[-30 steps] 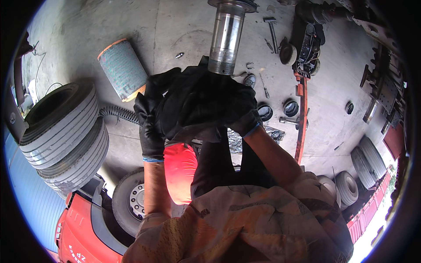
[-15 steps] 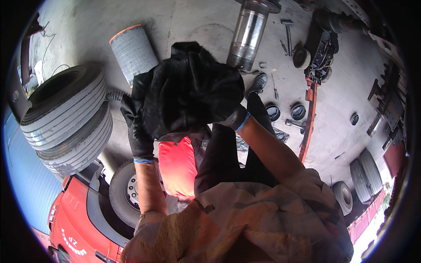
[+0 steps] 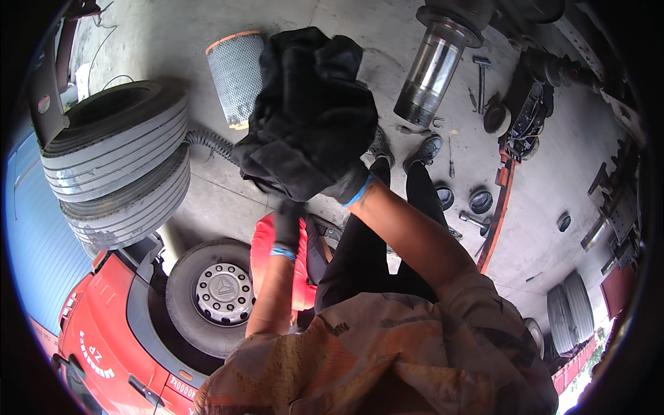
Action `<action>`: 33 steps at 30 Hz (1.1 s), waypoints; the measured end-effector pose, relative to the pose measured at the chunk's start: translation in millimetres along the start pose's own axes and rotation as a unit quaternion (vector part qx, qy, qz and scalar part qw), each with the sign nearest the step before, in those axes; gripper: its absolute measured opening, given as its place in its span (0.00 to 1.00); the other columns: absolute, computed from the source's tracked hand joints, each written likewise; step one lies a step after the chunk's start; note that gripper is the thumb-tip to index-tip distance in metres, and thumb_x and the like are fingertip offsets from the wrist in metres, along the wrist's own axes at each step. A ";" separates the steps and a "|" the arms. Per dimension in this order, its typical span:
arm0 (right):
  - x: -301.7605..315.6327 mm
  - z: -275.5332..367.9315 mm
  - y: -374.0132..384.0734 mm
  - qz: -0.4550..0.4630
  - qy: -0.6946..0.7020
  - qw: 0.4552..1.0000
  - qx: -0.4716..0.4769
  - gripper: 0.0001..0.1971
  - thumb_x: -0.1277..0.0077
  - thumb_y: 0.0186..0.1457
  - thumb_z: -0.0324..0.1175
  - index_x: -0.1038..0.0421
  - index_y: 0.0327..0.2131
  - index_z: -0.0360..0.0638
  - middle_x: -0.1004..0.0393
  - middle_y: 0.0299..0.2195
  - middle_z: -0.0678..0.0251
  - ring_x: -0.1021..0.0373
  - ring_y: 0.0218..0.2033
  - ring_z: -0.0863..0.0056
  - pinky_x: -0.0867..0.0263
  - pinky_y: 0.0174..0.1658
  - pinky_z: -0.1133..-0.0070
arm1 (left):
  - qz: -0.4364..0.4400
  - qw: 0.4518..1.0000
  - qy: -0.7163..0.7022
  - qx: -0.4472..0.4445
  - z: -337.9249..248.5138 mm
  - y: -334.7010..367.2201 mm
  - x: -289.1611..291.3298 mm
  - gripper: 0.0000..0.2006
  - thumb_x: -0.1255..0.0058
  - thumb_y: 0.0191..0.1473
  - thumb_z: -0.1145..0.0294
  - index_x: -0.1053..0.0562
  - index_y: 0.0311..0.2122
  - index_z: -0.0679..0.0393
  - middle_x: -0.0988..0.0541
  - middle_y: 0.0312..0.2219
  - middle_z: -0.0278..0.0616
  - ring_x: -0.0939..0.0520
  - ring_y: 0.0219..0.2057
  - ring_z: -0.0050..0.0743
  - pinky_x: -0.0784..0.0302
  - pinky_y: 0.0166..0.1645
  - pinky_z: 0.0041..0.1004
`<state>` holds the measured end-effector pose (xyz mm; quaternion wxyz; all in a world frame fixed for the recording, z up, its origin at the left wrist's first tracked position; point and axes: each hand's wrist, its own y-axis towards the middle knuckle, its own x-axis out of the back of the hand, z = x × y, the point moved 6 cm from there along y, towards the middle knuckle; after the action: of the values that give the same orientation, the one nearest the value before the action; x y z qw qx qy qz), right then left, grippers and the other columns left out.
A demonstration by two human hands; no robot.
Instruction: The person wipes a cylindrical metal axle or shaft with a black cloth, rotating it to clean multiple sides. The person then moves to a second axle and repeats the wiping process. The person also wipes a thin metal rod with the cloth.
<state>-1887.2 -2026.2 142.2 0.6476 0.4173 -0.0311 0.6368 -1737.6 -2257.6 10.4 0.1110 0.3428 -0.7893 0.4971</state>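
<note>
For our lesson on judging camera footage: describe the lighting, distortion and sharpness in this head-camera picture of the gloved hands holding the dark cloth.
Head view: even daylight, soft shadows on the grey concrete floor; strong fisheye bending with a black rim, so the stacked black tyres curve; the crumpled black cloth held by the black-gloved left hand and right hand reads as a dark, low-detail mass; glare whitens the lower right edge.

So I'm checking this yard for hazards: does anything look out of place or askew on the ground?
Yes. Small hand tools and round metal parts lie scattered loose on the grey concrete floor, near the big steel cylinder. Both gloved hands hold up a crumpled black cloth.
</note>
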 end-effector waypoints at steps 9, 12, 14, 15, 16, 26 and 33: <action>-32.1 18.4 -21.5 0.096 -0.281 0.950 0.101 0.16 0.55 0.56 0.29 0.36 0.48 0.37 0.32 0.47 0.64 0.34 0.46 0.73 0.36 0.51 0.78 | -0.261 0.961 -0.083 -0.037 -127.4 69.4 29.6 0.29 0.55 0.54 0.62 0.45 0.59 0.61 0.40 0.56 0.46 0.38 0.56 0.37 0.43 0.60 0.34; -17.9 -18.2 -47.6 0.102 -0.017 0.992 -0.075 0.18 0.53 0.55 0.28 0.37 0.50 0.38 0.32 0.48 0.64 0.33 0.46 0.74 0.35 0.50 0.78 | -0.322 0.935 0.150 0.008 -131.3 67.8 78.7 0.35 0.52 0.52 0.55 0.49 0.61 0.60 0.45 0.59 0.46 0.42 0.59 0.39 0.48 0.63 0.34; -27.2 -41.4 -69.8 0.120 0.116 0.967 -0.190 0.19 0.52 0.54 0.28 0.37 0.51 0.38 0.32 0.48 0.64 0.33 0.46 0.74 0.35 0.49 0.78 | -0.322 0.927 0.191 0.001 -143.3 67.1 96.2 0.39 0.50 0.51 0.51 0.51 0.62 0.59 0.48 0.61 0.46 0.45 0.61 0.40 0.52 0.65 0.34; -34.3 -55.4 -90.5 0.108 0.213 0.931 -0.275 0.20 0.52 0.54 0.28 0.38 0.51 0.39 0.32 0.48 0.64 0.33 0.45 0.74 0.34 0.49 0.78 | -0.321 0.924 0.206 -0.017 -150.8 70.6 98.5 0.41 0.49 0.50 0.48 0.52 0.63 0.58 0.49 0.62 0.46 0.46 0.62 0.41 0.53 0.66 0.34; -36.9 -61.8 -106.7 0.047 0.390 0.857 -0.335 0.21 0.51 0.54 0.28 0.38 0.52 0.39 0.32 0.48 0.64 0.33 0.45 0.74 0.34 0.49 0.78 | -0.326 0.917 0.226 -0.028 -150.5 71.4 97.0 0.41 0.50 0.50 0.48 0.52 0.63 0.57 0.49 0.62 0.45 0.46 0.62 0.40 0.53 0.66 0.33; 19.0 -101.8 -232.2 -0.221 0.556 0.547 -0.586 0.31 0.47 0.49 0.24 0.44 0.58 0.43 0.36 0.54 0.64 0.32 0.46 0.73 0.34 0.49 0.78 | -0.390 0.884 0.207 -0.155 -235.5 70.9 144.9 0.32 0.44 0.44 0.52 0.37 0.52 0.58 0.33 0.48 0.46 0.33 0.51 0.40 0.38 0.55 0.30; 33.8 -80.1 -120.9 0.024 0.060 0.945 -0.320 0.31 0.45 0.44 0.29 0.42 0.54 0.41 0.42 0.55 0.51 0.39 0.53 0.50 0.41 0.54 0.66 | -0.468 0.832 0.168 -0.247 -241.6 66.3 114.7 0.26 0.44 0.44 0.53 0.29 0.47 0.59 0.24 0.43 0.47 0.24 0.46 0.42 0.30 0.50 0.33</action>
<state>-1817.4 -1933.5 48.9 0.7321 0.1488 -0.2045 0.6326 -1905.7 -2081.1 138.9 0.5423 0.5432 -0.6004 0.2245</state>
